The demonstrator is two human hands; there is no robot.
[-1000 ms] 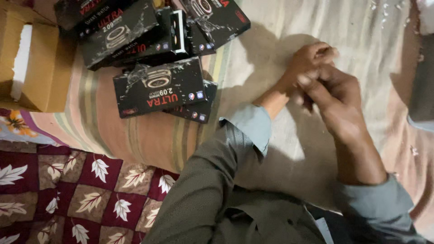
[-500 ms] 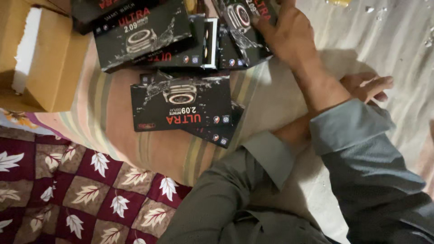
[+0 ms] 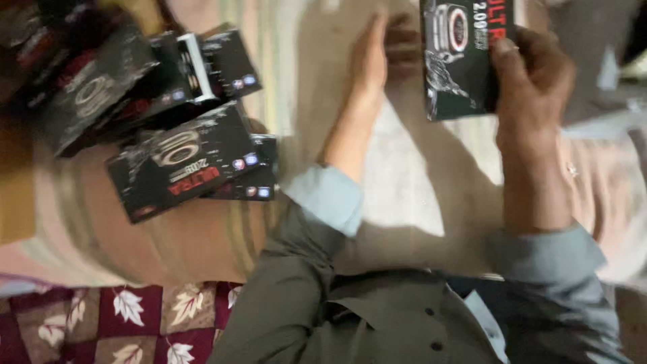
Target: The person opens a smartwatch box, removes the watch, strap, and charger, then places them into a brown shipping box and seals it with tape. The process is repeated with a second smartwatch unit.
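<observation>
**One black box lifted clear of the pile**

While the right hand grips a black retail box by its right edge, thumb over the printed face and fingers wrapped behind, the box stands raised over the pale cloth, well apart from the rest; its upper part runs out of the top of the frame; a picture of a watch with a red ring shows on its face. The left hand lies flat and open on the cloth just beside the box's left edge, fingers stretched forward and holding nothing; whether it touches the box I cannot tell, as the frame is blurred with motion.

To the left lies a loose pile of like black boxes, some overlapping, on a striped sheet; a brown carton edge shows at the far left; a maroon leaf-patterned cloth lies nearest the person.

Judged from this, the step in hand is picking a single box out of the pile and bringing it in front of the body; the next move would seem to call for the free left hand to come onto the box, steadying its loose edge so that both hands can turn or open it; the one-sided grip looks liable to let the box swing.
</observation>
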